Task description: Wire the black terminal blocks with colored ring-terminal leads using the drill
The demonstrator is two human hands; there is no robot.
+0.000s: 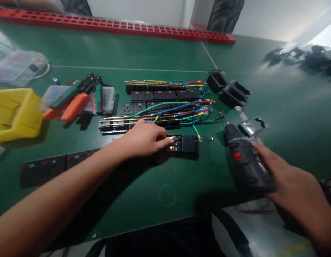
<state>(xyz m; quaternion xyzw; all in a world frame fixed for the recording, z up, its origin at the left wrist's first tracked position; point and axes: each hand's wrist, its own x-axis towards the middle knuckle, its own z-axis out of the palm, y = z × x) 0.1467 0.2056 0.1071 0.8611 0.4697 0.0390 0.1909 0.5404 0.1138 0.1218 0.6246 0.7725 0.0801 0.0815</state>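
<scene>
My left hand [148, 138] pinches at the left part of a small black terminal housing [190, 143], its thumb by the brass contacts; a bit of yellow shows at the fingertips, too small to name. To the right, my right hand [291, 175] is wrapped round a black cordless screwdriver [245, 160] with a red switch. The tool's bit points up and left, away from the housing. Just behind my left hand lie black strips with brass rods [117, 121] and green, blue and yellow wires [160, 107]. A small brass screw [211, 138] lies right of the housing.
Black socket strips [45, 167] lie left and at the back. Crimping pliers [74, 100] rest on a clear box beside a yellow bin [18, 114]. Black housings [233, 93] and a frame piece [253, 126] stand at the right. A red grid rail [114, 26] spans the far edge.
</scene>
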